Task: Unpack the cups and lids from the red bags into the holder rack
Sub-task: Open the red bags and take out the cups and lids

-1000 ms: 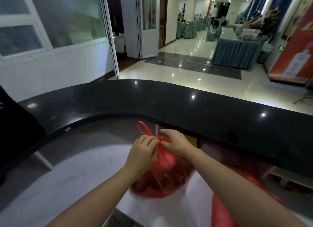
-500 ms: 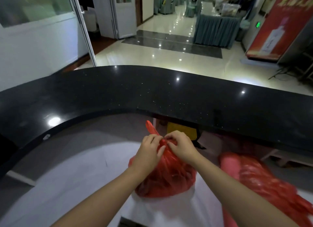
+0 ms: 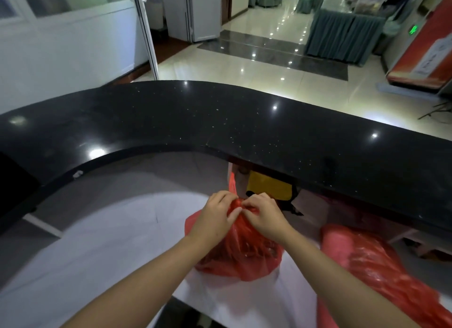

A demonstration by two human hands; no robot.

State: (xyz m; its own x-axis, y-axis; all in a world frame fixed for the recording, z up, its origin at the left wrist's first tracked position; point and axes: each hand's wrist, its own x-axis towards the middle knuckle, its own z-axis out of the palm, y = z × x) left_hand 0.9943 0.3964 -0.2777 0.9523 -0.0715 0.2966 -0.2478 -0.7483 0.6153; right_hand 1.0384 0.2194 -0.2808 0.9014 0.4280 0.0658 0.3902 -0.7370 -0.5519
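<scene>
A knotted red plastic bag (image 3: 241, 256) sits on the white desk surface (image 3: 102, 249) in front of me. My left hand (image 3: 215, 217) and my right hand (image 3: 265, 214) both pinch the tied top of this bag, fingers curled on the knot. One red handle strip (image 3: 232, 184) sticks up behind my left hand. A second, longer red bag (image 3: 371, 266) lies to the right on the desk. The bags' contents are hidden, and no holder rack shows in view.
A curved black raised counter (image 3: 220, 122) wraps around the far side of the desk. Under it sits a yellow and black object (image 3: 269, 188). Beyond lies a glossy tiled lobby floor with a draped table (image 3: 342, 41) and a red banner (image 3: 425, 51).
The camera has tilted down, bringing the second red bag into view on the right. Both hands stay on the knot, now drawn closer together over it.
</scene>
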